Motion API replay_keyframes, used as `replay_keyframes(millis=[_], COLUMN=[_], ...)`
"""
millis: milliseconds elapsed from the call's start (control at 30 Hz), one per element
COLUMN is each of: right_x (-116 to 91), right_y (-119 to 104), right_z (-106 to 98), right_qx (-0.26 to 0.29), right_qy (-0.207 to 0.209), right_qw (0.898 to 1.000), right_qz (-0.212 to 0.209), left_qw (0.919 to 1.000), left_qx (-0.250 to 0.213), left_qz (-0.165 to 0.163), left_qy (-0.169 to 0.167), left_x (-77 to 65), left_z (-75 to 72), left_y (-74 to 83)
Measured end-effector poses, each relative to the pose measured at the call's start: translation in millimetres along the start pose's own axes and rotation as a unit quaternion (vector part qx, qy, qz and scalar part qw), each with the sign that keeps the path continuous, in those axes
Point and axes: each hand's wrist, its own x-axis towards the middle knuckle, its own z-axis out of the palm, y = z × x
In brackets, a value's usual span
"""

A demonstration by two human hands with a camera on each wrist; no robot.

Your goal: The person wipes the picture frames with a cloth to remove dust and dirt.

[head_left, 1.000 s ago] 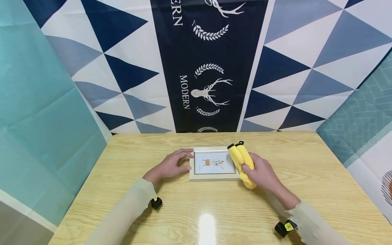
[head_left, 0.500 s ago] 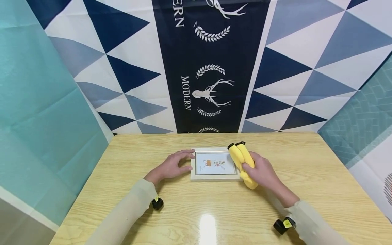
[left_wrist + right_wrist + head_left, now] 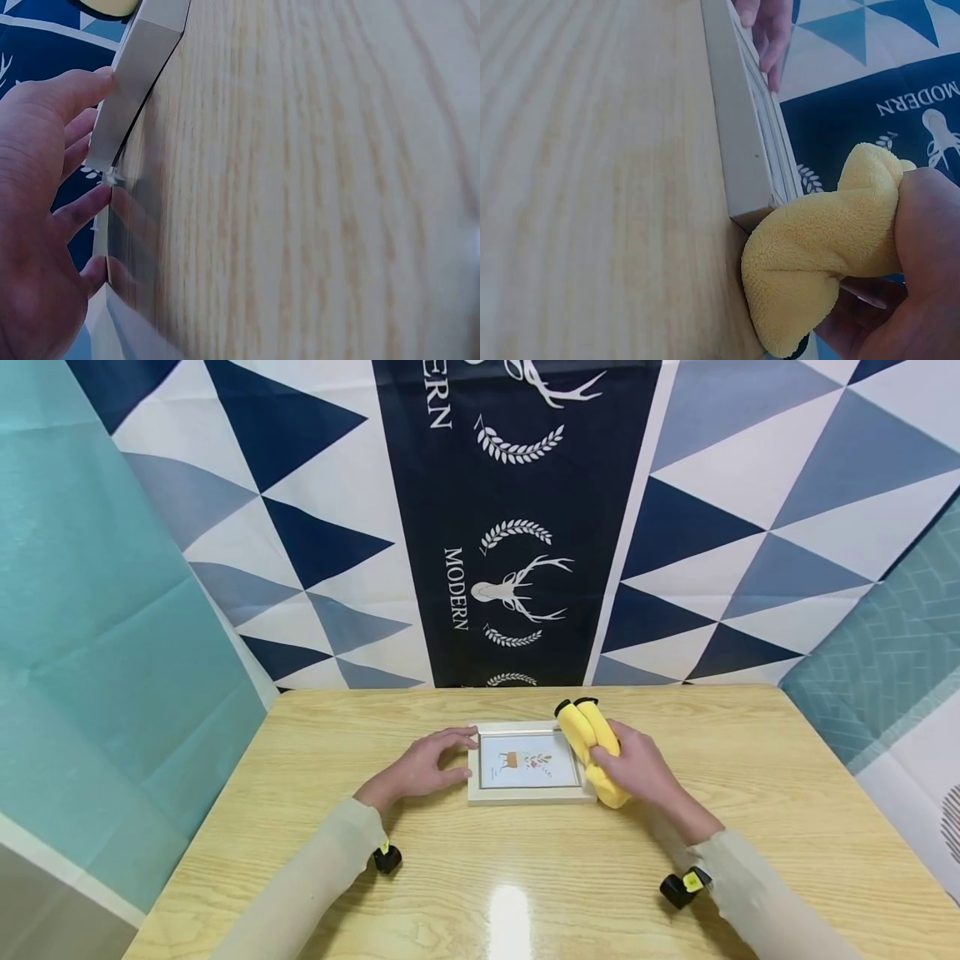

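A picture frame (image 3: 532,795) with a pale border lies flat on the table, holding a print of an orange animal and plant sprigs. Fingertips and thumb of my left hand (image 3: 425,767) rest on its left end; in the left wrist view the thumb of the left hand (image 3: 37,180) touches the frame's side (image 3: 124,105) near a corner. My right hand (image 3: 637,764) grips a bunched, fluffy yellow cloth (image 3: 588,735) with black edging, over the frame's right end. The right wrist view shows the cloth (image 3: 817,247) against the frame's corner, overlapping it.
The wood-grain table (image 3: 420,902) extends around the frame on all sides. A patterned backdrop (image 3: 517,527) with triangles and deer heads rises behind its far edge. Teal sheeting (image 3: 112,652) hangs at the left. Black wrist cameras (image 3: 681,889) sit near both sleeves.
My right hand and the yellow cloth have shifted slightly away from me, up along the frame's right end. The left hand and the frame stay in place.
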Motion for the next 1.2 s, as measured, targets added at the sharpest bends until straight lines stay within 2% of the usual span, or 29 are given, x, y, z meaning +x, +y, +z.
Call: replay_keyframes(millis=[167, 333, 467, 667, 733, 800, 1033, 1200], right_x=[11.0, 22.8, 34.3, 44.8, 45.7, 45.6, 41.8, 37.2], right_y=[2.9, 4.9, 7.5, 8.4, 7.9, 7.6, 7.6, 3.1], right_z=[-1.1, -2.7, -3.6, -4.3, -4.1, -3.7, -1.3, -5.7], right_qx=[0.011, 0.019, 0.013, 0.003, 0.004, 0.004, -0.002, -0.013], right_qy=[-0.007, -0.014, -0.014, -0.012, -0.014, -0.015, -0.007, 0.003], right_qw=[1.0, 1.0, 1.0, 1.0, 1.0, 1.0, 1.0, 1.0], right_qz=[-0.002, -0.001, -0.002, -0.002, -0.002, -0.001, 0.002, -0.007], left_qw=[0.9999, 0.9998, 0.9998, 0.9982, 0.9978, 0.9981, 1.0, 0.9997], left_qx=[-0.006, -0.012, -0.011, -0.015, -0.015, -0.019, 0.003, -0.01], left_qz=[-0.011, -0.01, -0.015, -0.053, -0.058, -0.054, -0.003, -0.019], left_qy=[-0.005, -0.012, -0.01, -0.025, -0.027, -0.025, -0.002, -0.009], left_x=[1.1, -1.4, -2.3, -2.2, -2.1, -2.3, -0.9, -2.1], left_z=[1.8, -4.2, -5.7, -8.3, -8.5, -9.3, -1.7, -6.5], left_y=[-0.8, 13.2, 17.9, 30.7, 30.8, 29.3, 3.8, 16.8])
